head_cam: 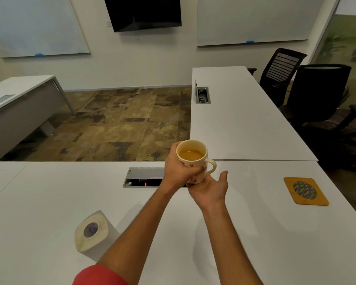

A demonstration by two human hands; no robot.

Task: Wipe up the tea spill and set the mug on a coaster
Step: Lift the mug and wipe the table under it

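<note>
My left hand (178,168) grips the mug (193,159) aloft; my right hand (209,189) opens beneath it. I judge coaster (305,191) and wiping both remain; I see no spill.

Mug (193,161) base hidden behind left hand (178,171) fingers and right hand (209,190) palm, so touching the table (255,233) or lifted: cannot tell; right hand's fingers hidden under the mug; near end of the cable box (144,177) covered by the left wrist; red sleeve (99,276) and both forearms cut off by the bottom edge; tissue roll (92,230) base not visible; 2 chairs (317,93) cut by the right edge; wall screen (142,13) cut by the top edge.
</note>
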